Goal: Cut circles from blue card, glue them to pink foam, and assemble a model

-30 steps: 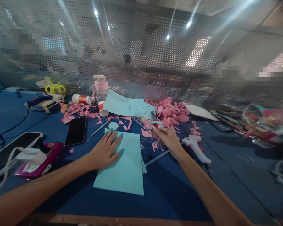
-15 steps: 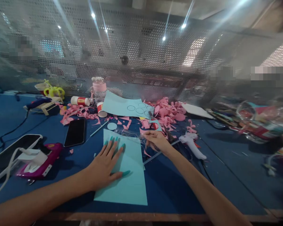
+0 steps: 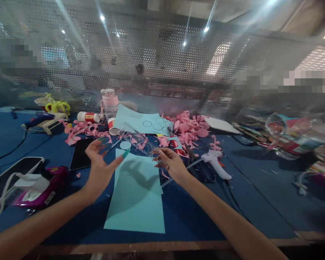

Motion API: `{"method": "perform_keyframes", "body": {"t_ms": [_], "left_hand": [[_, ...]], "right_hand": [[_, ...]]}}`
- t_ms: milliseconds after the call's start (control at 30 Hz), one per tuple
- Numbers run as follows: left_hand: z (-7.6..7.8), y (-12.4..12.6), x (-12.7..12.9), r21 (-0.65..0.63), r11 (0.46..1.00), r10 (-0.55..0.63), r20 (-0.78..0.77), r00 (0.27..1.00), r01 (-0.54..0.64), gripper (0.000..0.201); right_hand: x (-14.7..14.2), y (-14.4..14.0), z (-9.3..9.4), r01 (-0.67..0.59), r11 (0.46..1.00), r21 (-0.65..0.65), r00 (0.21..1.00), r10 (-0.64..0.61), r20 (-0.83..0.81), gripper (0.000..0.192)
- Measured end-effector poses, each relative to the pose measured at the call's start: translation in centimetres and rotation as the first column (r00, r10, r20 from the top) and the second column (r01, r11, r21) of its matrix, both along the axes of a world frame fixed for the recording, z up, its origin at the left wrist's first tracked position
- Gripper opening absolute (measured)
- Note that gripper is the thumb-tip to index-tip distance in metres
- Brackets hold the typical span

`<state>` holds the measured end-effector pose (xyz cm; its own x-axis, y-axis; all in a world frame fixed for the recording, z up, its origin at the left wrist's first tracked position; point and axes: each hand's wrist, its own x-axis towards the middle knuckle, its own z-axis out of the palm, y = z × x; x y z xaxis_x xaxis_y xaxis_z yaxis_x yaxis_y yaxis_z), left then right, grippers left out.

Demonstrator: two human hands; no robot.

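Note:
My right hand (image 3: 169, 162) pinches the right end of a clear plastic stencil ruler (image 3: 134, 136), which is raised and tilted over the top of a light blue paper sheet (image 3: 135, 202). My left hand (image 3: 99, 166) hovers left of the sheet, fingers apart and holding nothing. Shadows fall across the sheet. At its top edge lies a small blue paper circle (image 3: 125, 145). Behind it is a second blue sheet (image 3: 130, 119) with several circles drawn on it.
Pink paper scraps (image 3: 189, 126) are heaped at the back. A white glue gun (image 3: 215, 162) lies right, with dark-handled scissors (image 3: 204, 171) beside it. At left are a black phone (image 3: 81, 155) and a purple power strip (image 3: 54, 184). A perforated metal screen (image 3: 165, 79) stands behind.
My left hand has lifted off the blue sheet and moved left. My right hand has raised the clear stencil ruler from the sheet's top edge. The view has shifted slightly.

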<state>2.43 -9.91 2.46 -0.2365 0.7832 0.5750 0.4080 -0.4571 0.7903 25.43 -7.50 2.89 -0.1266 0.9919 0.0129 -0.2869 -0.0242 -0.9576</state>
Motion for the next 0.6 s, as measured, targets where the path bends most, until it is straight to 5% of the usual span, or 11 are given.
{"method": "perform_keyframes", "body": {"t_ms": [67,133,200,267,367,433,500,567,600], "left_hand": [[0.2,1.0,0.8,-0.187,0.951,-0.196,0.256,0.946,0.248,0.065],[0.5,1.5,1.9,-0.219,0.838,-0.369,0.446,0.815,0.500,0.058],[1.1,1.6,2.6,-0.195,0.782,-0.423,0.532,0.733,0.593,0.052],[2.1,1.5,2.8,-0.140,0.823,-0.423,0.495,0.759,0.551,0.045],[3.7,1.4,1.9,0.016,0.920,-0.389,0.150,0.909,0.391,0.031],[4.2,1.0,1.2,0.155,0.937,-0.288,-0.165,0.943,0.314,0.028],[3.9,0.3,1.1,0.277,0.904,-0.165,-0.474,0.865,0.325,0.036],[3.1,-0.6,2.0,0.259,0.866,-0.090,-0.761,0.643,0.428,0.044],[2.5,-1.1,2.7,0.171,0.906,-0.067,-0.847,0.528,0.388,0.046]], "right_hand": [[-0.9,-0.2,-0.4,-0.023,1.000,-0.015,1.000,0.023,-0.010,0.027],[-1.6,-0.4,-0.8,-0.059,0.998,-0.021,0.996,0.060,0.059,0.029],[-1.8,-0.4,-1.2,-0.071,0.997,-0.003,0.986,0.071,0.148,0.031],[-1.4,-0.1,-1.3,-0.032,0.997,0.065,0.969,0.015,0.248,0.032],[0.1,0.6,-0.9,0.091,0.961,0.261,0.858,-0.209,0.469,0.029],[1.5,1.2,-0.5,0.155,0.917,0.367,0.725,-0.357,0.588,0.023],[2.7,1.8,-0.1,0.201,0.890,0.410,0.639,-0.436,0.633,0.019],[3.6,2.2,0.2,0.237,0.867,0.439,0.587,-0.488,0.647,0.018],[3.9,2.4,0.4,0.246,0.857,0.453,0.563,-0.506,0.653,0.017]]}}
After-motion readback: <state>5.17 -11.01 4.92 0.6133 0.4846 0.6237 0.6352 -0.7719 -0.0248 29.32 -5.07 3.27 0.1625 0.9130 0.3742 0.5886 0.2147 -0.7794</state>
